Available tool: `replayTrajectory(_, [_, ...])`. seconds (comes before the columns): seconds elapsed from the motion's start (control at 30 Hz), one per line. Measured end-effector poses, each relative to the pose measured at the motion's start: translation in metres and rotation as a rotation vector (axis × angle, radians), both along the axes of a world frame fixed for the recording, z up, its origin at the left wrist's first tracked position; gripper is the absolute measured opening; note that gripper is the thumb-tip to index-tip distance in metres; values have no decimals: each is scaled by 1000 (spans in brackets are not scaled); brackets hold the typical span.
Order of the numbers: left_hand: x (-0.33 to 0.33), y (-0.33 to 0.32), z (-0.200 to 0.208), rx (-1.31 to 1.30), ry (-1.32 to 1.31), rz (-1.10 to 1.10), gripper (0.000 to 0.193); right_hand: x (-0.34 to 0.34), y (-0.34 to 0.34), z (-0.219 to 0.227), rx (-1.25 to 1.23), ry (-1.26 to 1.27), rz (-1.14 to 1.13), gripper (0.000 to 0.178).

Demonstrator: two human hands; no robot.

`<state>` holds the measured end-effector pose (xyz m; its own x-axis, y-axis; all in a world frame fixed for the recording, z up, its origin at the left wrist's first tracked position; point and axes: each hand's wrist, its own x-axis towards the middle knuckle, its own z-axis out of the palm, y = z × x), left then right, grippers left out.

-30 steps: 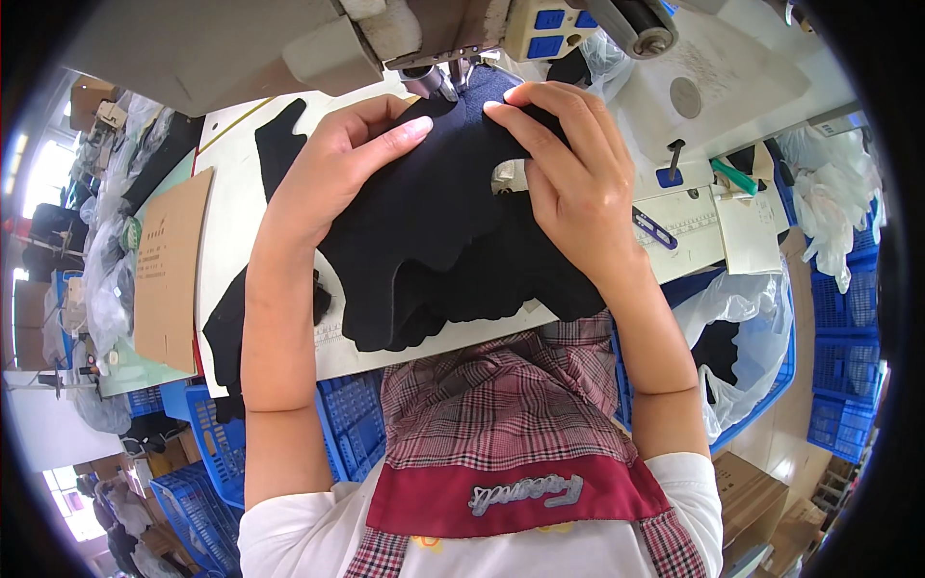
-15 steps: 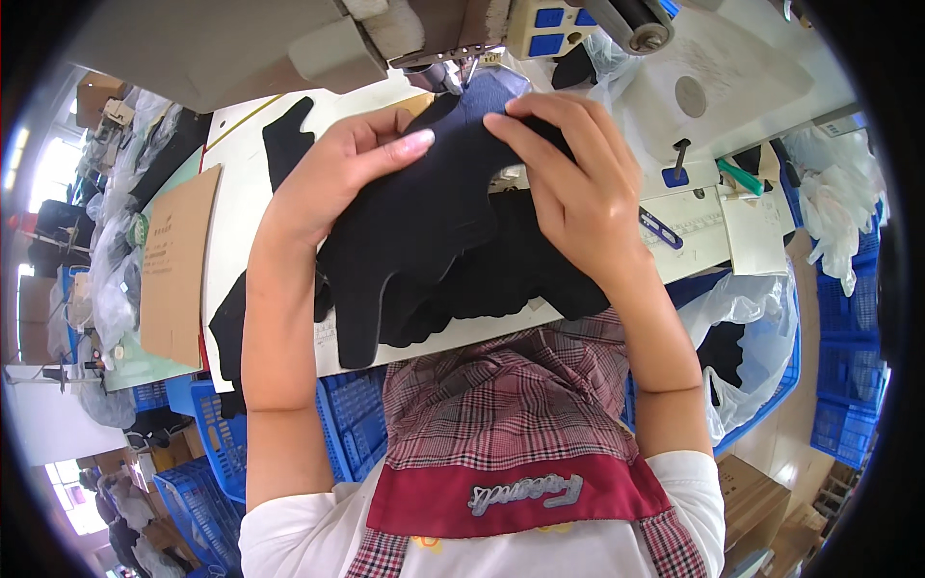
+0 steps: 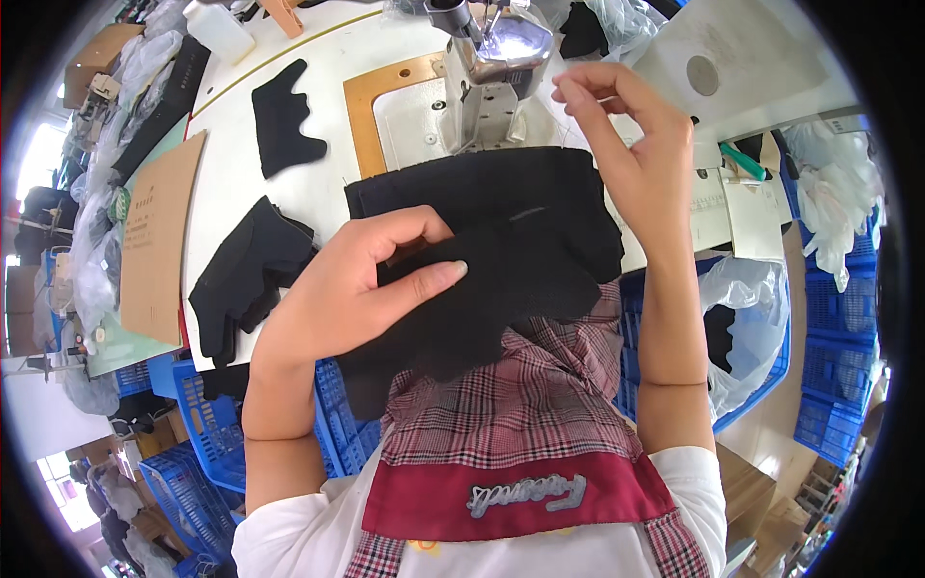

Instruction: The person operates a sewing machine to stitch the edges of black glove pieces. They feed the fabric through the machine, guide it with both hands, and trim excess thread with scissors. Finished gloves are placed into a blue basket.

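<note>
My left hand (image 3: 337, 279) grips a black fabric piece (image 3: 482, 279), thumb on top and fingers curled round its edge. The piece hangs over the table's front edge, against my apron. Beneath and beyond it lies more black fabric (image 3: 578, 193), just in front of the sewing machine's metal post (image 3: 487, 106). My right hand (image 3: 636, 144) is raised to the right of the lit needle area (image 3: 520, 43), away from the fabric. Its thumb and fingertips come together in a pinch; what they hold, if anything, is too small to make out.
Cut black pieces (image 3: 284, 120) and a stack of black pieces (image 3: 251, 275) lie on the white table to the left. A cardboard sheet (image 3: 159, 241) stands beyond them. A blue crate with a plastic bag (image 3: 747, 308) is at the right, near a green-handled tool (image 3: 742, 162).
The black piece has come away from the needle toward me, held in my left hand. My right hand has let go of it and lifted to the right, by the machine.
</note>
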<state>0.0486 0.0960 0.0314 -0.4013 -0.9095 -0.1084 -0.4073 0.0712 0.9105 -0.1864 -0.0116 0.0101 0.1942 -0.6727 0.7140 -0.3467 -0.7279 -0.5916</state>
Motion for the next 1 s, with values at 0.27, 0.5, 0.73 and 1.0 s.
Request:
replayTrajectory(0.27, [-16, 25, -6, -54, 110, 67, 17, 4, 21, -3, 362, -53, 98, 20])
replayTrajectory(0.5, [-17, 30, -9, -47, 135, 143, 16, -15, 54, 9, 553, 148, 531, 20])
replayTrajectory(0.73, [-31, 23, -18, -306, 43, 257, 16, -5, 63, 4, 707, 81, 355, 15])
replayTrajectory(1.0, [-46, 14, -21, -215, 170, 284, 17, -2, 57, -8, 806, -124, 435, 18])
